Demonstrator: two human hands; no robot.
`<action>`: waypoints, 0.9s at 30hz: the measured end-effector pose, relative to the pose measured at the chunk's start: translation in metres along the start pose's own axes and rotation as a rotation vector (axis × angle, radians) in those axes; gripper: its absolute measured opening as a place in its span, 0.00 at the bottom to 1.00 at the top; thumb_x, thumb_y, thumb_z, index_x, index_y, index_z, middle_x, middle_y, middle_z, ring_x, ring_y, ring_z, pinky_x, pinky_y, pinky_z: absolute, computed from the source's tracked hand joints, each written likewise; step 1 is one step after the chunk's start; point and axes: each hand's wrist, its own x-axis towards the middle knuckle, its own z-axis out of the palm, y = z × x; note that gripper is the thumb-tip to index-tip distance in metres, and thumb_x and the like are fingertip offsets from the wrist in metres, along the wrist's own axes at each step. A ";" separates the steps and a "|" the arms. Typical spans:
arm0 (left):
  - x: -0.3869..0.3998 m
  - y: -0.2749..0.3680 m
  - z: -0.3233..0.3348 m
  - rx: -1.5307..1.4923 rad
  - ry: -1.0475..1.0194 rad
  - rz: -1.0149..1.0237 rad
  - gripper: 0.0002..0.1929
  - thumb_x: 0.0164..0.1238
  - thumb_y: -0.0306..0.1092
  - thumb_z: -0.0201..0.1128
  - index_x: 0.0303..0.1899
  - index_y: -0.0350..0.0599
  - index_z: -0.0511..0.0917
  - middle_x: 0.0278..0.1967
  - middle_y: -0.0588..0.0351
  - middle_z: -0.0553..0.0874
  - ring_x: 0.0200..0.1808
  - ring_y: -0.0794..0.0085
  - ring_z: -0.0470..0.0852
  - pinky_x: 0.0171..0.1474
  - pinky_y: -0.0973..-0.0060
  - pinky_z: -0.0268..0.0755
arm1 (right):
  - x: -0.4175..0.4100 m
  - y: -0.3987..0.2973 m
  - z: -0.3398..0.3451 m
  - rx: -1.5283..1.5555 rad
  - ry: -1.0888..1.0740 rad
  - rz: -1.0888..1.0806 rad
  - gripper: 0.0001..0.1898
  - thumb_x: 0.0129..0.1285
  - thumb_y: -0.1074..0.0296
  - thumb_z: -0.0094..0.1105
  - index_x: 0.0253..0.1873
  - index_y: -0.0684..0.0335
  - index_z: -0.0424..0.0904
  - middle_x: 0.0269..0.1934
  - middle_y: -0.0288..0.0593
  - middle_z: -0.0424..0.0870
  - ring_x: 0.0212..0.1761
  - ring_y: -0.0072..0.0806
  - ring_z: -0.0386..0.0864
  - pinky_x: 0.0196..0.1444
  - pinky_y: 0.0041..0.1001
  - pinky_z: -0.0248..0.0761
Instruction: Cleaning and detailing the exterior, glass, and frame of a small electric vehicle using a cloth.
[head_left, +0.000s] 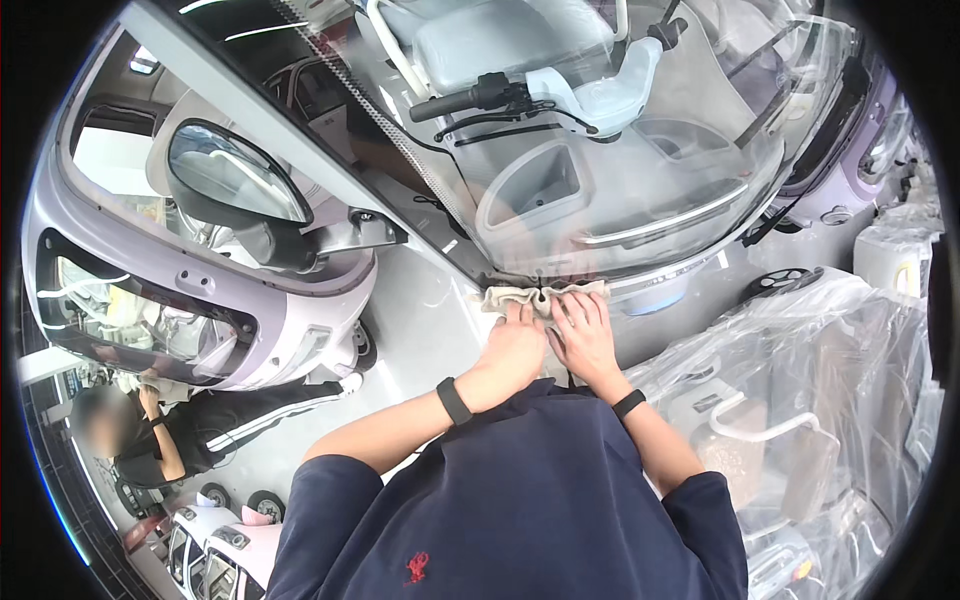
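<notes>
A crumpled beige cloth (577, 291) lies against the lower edge of a vehicle's clear windshield (637, 202). My left hand (517, 345) presses on the cloth's left part, fingers bent onto it. Beside it my right hand (586, 330) rests with its fingers on the right part of the cloth. The two hands are close together. Behind the windshield are a light-blue handlebar console (611, 90) with a black grip (457, 101) and a grey dashboard with recessed trays.
A black side mirror (236, 176) juts out at left, before a lilac vehicle (225, 300). A person in dark clothes (161, 442) is at lower left, near small vehicles (225, 547). At right, plastic film (825, 337) covers a seat and frame.
</notes>
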 end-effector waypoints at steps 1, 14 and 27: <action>-0.005 -0.010 0.000 0.003 0.000 0.008 0.18 0.62 0.30 0.63 0.49 0.25 0.80 0.62 0.31 0.79 0.65 0.40 0.77 0.57 0.55 0.82 | 0.004 -0.010 0.004 0.014 -0.017 -0.022 0.27 0.62 0.60 0.68 0.65 0.61 0.77 0.63 0.46 0.76 0.70 0.41 0.69 0.76 0.48 0.58; 0.005 0.011 -0.003 -0.109 0.127 0.008 0.24 0.67 0.38 0.64 0.60 0.35 0.77 0.58 0.27 0.80 0.57 0.34 0.78 0.60 0.51 0.77 | -0.005 0.014 -0.011 -0.101 -0.019 0.042 0.30 0.58 0.67 0.67 0.69 0.54 0.75 0.63 0.36 0.77 0.69 0.31 0.72 0.79 0.47 0.58; 0.130 0.141 -0.018 -0.373 0.011 0.067 0.39 0.64 0.47 0.68 0.72 0.32 0.67 0.61 0.20 0.77 0.61 0.25 0.74 0.68 0.47 0.69 | -0.048 0.192 -0.081 -0.247 0.002 0.151 0.31 0.56 0.71 0.65 0.68 0.55 0.75 0.64 0.38 0.77 0.73 0.34 0.70 0.81 0.49 0.55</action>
